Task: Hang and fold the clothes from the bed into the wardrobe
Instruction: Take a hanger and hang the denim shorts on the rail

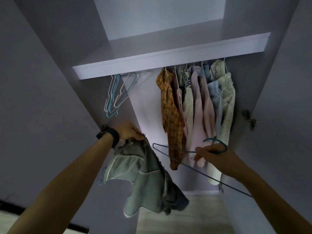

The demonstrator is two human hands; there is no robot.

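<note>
Denim garment [148, 179], frayed edges hanging loose, dangles before the open wardrobe [50, 65] from left hand [129, 132] fingers gripping its top edge, right hand [213, 155] fingers pinching a blue wire hanger [189, 166] beside hung clothes [194, 107]; free gap between these and empty hangers [116, 93] under shelf edge [168, 56]

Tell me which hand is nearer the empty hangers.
Left. The left hand, gripping the denim garment, is just below the empty hangers; the right hand, holding a blue hanger, is lower, well to their right.
</note>
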